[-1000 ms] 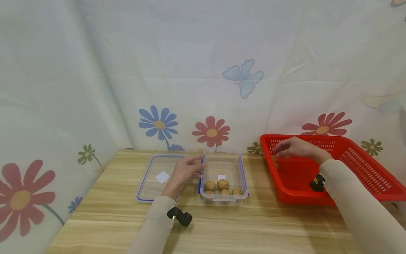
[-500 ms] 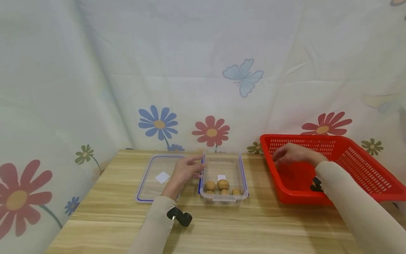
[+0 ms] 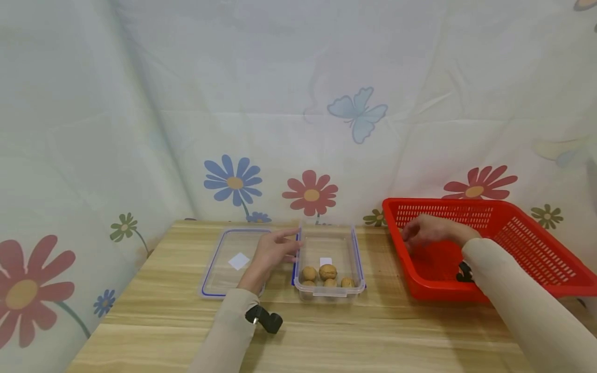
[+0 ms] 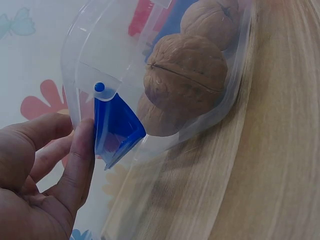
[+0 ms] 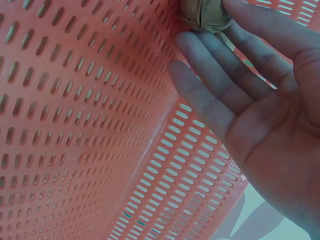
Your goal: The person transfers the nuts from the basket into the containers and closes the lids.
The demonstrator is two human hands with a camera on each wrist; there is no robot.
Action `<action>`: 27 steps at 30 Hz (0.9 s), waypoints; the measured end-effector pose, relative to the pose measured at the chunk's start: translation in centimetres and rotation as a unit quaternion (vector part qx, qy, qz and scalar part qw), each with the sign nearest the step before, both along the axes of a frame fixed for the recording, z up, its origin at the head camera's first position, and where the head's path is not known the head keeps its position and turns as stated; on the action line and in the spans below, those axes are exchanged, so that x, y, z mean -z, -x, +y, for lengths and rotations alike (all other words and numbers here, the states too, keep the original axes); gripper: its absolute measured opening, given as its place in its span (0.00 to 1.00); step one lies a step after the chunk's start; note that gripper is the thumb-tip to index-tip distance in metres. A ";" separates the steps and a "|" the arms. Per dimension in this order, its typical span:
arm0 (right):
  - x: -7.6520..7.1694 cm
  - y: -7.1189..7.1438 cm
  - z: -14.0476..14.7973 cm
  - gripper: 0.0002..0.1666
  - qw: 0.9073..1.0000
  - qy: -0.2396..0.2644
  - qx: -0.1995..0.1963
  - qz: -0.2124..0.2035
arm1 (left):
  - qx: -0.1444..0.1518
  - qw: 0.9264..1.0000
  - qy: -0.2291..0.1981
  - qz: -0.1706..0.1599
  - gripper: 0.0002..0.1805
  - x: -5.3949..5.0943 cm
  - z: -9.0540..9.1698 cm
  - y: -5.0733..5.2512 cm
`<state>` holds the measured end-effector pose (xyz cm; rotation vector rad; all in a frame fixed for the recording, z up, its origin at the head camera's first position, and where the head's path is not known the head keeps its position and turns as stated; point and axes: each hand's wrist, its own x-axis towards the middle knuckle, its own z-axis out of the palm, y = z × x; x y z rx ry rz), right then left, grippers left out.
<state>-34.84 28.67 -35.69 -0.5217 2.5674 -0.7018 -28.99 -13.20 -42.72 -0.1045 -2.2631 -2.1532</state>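
Observation:
A clear plastic food container (image 3: pixel 356 254) with blue side latches stands mid-table, several walnuts (image 3: pixel 328 271) at its near end. My left hand (image 3: pixel 271 254) touches its left side, fingers fairly straight. In the left wrist view, the thumb lies against the hanging blue latch (image 4: pixel 115 125) and other fingertips are by the rim. My right hand (image 3: pixel 431 230) reaches inside the red basket (image 3: pixel 448 290) by its left wall. The right wrist view shows it pinching a walnut (image 5: pixel 204 14) between thumb and fingertips, partly cut off by the frame's top edge.
The container's clear lid (image 3: pixel 224 274), blue-edged with a white square on it, lies left of the container, partly behind the left hand. A flowered curtain (image 3: pixel 280 103) hangs behind the wooden table (image 3: pixel 326 331). The basket's raised walls surround the right hand.
My right hand has lowered further into the basket and its fingers have closed on the walnut by the left wall. My left hand and the container have stayed in place.

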 end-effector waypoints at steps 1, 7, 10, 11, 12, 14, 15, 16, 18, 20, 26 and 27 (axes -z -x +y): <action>0.0 0.0 0.0 0.22 1.000 -0.001 -0.003 -0.004 | 0.000 1.000 0.001 -0.001 0.24 -0.1 0.0 0.0; -0.2 -0.1 0.0 0.24 1.000 -0.005 -0.012 -0.015 | -0.001 1.000 0.003 -0.005 0.24 -0.1 0.0 -0.1; -0.3 -0.2 0.1 0.25 1.000 -0.016 -0.008 -0.002 | -0.001 1.000 0.001 -0.008 0.24 0.0 0.0 0.0; -0.4 -0.4 0.1 0.26 1.000 -0.019 -0.006 0.007 | -0.001 1.000 0.001 -0.009 0.24 0.1 0.0 0.0; -0.5 -0.5 0.2 0.26 1.000 -0.021 -0.001 0.016 | -0.001 1.000 0.001 -0.010 0.24 0.1 0.0 0.1; -0.9 -0.8 0.3 0.27 0.999 -0.020 0.003 0.034 | -0.001 1.000 0.001 -0.014 0.24 0.1 0.0 0.1; -1.0 -0.9 0.4 0.27 0.999 -0.017 0.003 0.043 | -0.001 1.000 0.000 -0.014 0.24 0.1 0.0 0.1; -1.2 -1.0 0.5 0.28 0.999 -0.013 0.005 0.053 | -0.001 1.000 -0.001 -0.015 0.24 0.1 0.0 0.2; -1.6 -1.2 0.7 0.27 0.998 -0.002 0.005 0.070 | 0.001 1.000 -0.003 -0.012 0.24 0.1 0.0 0.2; -2.0 -1.3 0.9 0.27 0.997 0.010 0.009 0.082 | 0.001 1.000 -0.004 -0.010 0.24 0.1 0.0 0.1; -3.6 -2.2 0.7 0.30 0.993 0.032 0.030 0.113 | 0.001 1.000 0.010 -0.011 0.25 0.0 0.0 -0.1; -3.9 -2.4 0.5 0.31 0.992 0.030 0.033 0.119 | 0.001 1.000 0.012 -0.013 0.25 -0.1 0.0 -0.1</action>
